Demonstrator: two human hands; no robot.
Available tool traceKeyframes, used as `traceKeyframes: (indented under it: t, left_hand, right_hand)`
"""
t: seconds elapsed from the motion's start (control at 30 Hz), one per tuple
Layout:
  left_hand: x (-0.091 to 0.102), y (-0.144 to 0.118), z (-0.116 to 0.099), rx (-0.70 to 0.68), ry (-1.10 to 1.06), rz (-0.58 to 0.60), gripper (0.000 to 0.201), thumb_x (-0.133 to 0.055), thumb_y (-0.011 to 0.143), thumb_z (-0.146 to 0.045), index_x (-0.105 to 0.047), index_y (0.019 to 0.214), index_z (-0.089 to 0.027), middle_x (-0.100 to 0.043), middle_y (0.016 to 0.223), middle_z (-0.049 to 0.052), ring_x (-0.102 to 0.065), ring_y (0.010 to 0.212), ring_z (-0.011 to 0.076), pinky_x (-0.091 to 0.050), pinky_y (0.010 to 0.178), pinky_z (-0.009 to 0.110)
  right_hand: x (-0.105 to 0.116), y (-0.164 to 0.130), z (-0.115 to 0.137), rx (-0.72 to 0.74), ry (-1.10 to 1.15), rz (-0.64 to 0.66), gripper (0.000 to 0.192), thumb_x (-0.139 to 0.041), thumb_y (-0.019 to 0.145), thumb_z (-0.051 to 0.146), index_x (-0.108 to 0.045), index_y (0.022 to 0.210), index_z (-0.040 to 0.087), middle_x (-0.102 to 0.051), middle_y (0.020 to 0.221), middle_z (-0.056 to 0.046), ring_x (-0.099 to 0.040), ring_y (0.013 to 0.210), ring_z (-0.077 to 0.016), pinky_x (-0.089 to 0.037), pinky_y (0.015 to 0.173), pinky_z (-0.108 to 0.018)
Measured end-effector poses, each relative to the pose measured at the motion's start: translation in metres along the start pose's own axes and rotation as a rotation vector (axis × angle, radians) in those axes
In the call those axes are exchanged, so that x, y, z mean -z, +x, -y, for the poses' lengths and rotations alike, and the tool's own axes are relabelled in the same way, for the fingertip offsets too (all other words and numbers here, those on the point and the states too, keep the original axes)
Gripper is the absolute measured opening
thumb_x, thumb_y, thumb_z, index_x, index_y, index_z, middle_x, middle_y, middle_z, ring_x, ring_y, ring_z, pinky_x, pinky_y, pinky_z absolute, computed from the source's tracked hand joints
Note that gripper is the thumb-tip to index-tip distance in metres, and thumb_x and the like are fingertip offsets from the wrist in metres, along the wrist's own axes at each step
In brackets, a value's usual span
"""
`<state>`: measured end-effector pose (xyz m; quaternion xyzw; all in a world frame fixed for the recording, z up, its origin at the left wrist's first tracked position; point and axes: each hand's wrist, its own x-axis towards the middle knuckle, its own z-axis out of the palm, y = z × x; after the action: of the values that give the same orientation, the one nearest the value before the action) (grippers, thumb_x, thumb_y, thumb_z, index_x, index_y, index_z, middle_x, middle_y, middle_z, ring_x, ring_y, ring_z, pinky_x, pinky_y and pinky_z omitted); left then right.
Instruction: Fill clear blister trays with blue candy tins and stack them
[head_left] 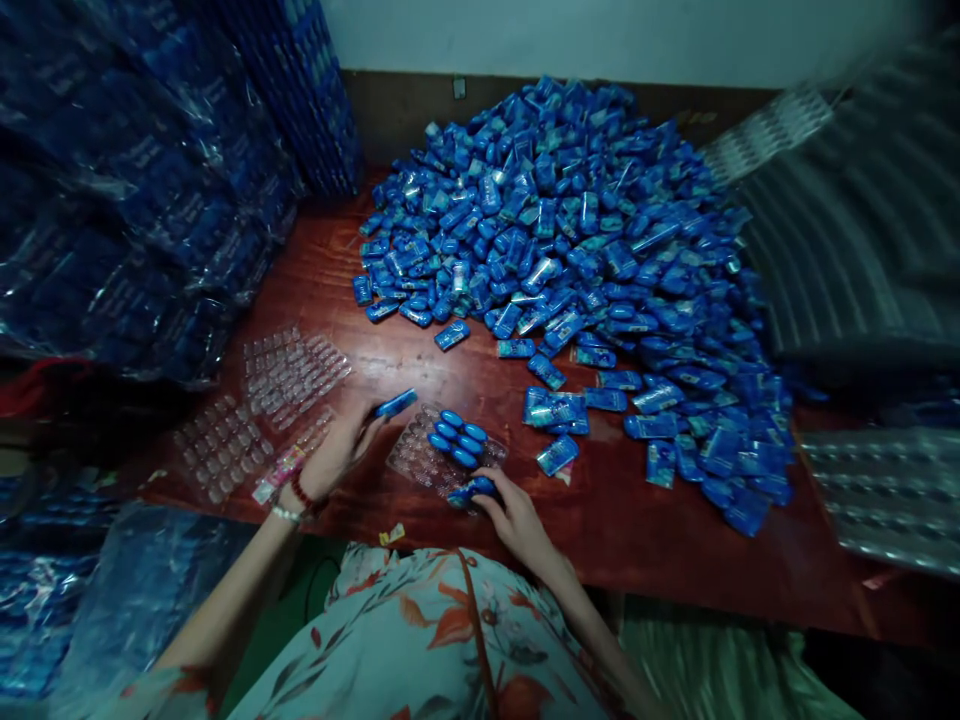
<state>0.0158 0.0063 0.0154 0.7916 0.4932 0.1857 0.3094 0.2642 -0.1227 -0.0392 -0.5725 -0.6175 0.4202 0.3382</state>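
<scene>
My left hand (341, 445) is closed round a small blue packet (395, 403), whose end sticks out past the fingertips. At the near right corner of a clear plastic blister tray (412, 455), my right hand (514, 510) pinches one or more small blue packets (471, 490); the fingers partly cover them. Several blue oval packets (457, 437) sit side by side in the tray's hollows. Other hollows, on the tray's left and near side, hold nothing. Both hands are just above the table, one on each side of the tray.
A large heap of blue packets (555, 220) covers the back and right of the wooden table (315, 260). More clear trays (292, 370) lie at the left. Plastic-wrapped blue packs (135, 190) are stacked beyond them. Stacked trays (885, 490) stand at the right edge.
</scene>
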Motion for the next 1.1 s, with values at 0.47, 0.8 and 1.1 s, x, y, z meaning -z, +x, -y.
traceKeyframes:
  t: [0.47,0.8,1.1]
  left_hand:
    - [-0.05,-0.025,-0.032,-0.106,0.289,0.059,0.044,-0.036,0.083,-0.003,-0.043,0.125,-0.016,-0.054,0.115,0.012,-0.054,0.104,0.0198,-0.048,0.09,0.038]
    - [-0.042,-0.004,-0.035,-0.347,0.507,0.345,0.037,-0.039,0.08,-0.001,-0.054,0.111,-0.014,-0.058,0.111,0.012,-0.053,0.103,0.0213,-0.047,0.091,0.039]
    - [-0.05,-0.012,0.013,-0.388,0.376,0.132,0.044,-0.031,0.083,-0.008,-0.05,0.12,-0.019,-0.057,0.121,0.01,-0.059,0.105,0.0206,-0.05,0.087,0.033]
  right_hand:
    - [0.02,0.041,0.006,0.258,-0.286,-0.153,0.022,-0.046,0.089,0.018,-0.052,0.11,0.019,-0.063,0.099,-0.007,-0.059,0.091,-0.0178,-0.046,0.08,-0.031]
    - [-0.003,0.047,0.048,0.236,-0.919,0.066,0.022,-0.042,0.086,0.007,-0.058,0.096,0.018,-0.058,0.084,-0.008,-0.054,0.077,-0.019,-0.043,0.07,-0.032]
    - [-0.026,0.062,0.062,0.198,-0.984,0.054,0.016,-0.043,0.089,0.018,-0.053,0.101,0.017,-0.061,0.088,-0.008,-0.06,0.08,-0.0185,-0.047,0.07,-0.031]
